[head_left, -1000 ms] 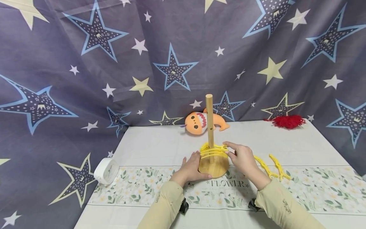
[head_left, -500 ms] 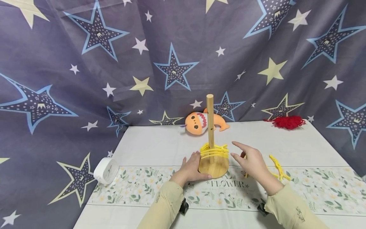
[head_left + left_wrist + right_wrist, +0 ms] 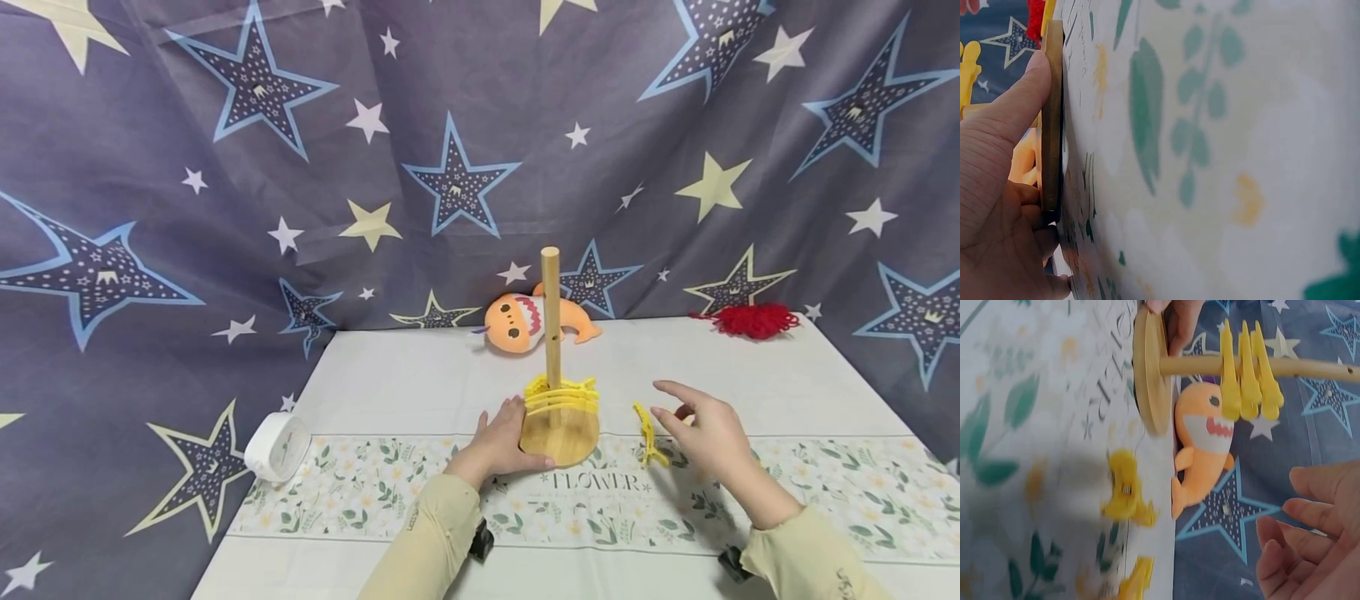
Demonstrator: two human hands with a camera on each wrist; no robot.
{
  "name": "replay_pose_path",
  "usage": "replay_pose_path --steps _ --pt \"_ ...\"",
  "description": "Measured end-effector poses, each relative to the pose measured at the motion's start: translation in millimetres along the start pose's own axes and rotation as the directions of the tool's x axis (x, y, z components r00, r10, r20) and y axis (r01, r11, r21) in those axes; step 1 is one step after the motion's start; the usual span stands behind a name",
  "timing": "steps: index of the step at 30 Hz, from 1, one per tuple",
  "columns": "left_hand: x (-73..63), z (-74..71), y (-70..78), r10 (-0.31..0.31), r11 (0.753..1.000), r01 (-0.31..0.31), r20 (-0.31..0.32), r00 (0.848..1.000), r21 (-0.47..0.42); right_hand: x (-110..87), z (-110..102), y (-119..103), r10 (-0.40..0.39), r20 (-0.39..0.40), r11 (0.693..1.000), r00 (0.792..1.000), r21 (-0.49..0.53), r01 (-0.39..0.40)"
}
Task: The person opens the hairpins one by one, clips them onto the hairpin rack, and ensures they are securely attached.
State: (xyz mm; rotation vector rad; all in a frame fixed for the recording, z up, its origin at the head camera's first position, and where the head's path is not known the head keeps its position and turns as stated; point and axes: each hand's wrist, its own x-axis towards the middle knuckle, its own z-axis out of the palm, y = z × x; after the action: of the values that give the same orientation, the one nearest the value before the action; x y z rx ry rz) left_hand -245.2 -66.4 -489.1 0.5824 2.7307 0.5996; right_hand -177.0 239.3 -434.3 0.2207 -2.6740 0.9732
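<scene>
A wooden stand with a round base [image 3: 566, 442] and an upright post [image 3: 552, 321] is at mid-table. My left hand [image 3: 495, 443] grips the base's left edge, its thumb on the rim [image 3: 1054, 125] in the left wrist view. Three yellow curved plastic pieces [image 3: 561, 402] sit one above another around the lower post. To the right, my right hand [image 3: 708, 429] holds nothing; its fingers are loosely bent and spread. Just left of it lies a loose yellow forked piece [image 3: 648, 435]. Part of another yellow piece [image 3: 1137, 580] shows at the right wrist view's bottom edge.
An orange plush shark [image 3: 510, 323] lies behind the post by the star-patterned curtain [image 3: 461, 179]. Red yarn [image 3: 756, 321] is at the back right. A round white clock [image 3: 277, 448] stands at the left edge. A floral runner [image 3: 360, 492] crosses the white table.
My right hand has let go of the top yellow piece at the post and moved right. A loose yellow piece is uncovered, and others are now behind the hand. My left hand has stayed put.
</scene>
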Motion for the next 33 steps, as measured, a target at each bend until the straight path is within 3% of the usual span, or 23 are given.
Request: replay_pose_path --steps 20,33 --pt "0.0 1.7 -0.9 0.007 1.000 -0.007 0.001 1.000 0.000 -28.0 -37.3 42.9 0.190 0.029 0.980 0.981 -0.066 -0.188" --pt "0.2 1.4 -2.3 0.004 1.000 -0.004 -0.001 1.000 -0.010 -40.1 -43.5 66.5 0.226 0.044 0.968 0.973 -0.120 -0.219"
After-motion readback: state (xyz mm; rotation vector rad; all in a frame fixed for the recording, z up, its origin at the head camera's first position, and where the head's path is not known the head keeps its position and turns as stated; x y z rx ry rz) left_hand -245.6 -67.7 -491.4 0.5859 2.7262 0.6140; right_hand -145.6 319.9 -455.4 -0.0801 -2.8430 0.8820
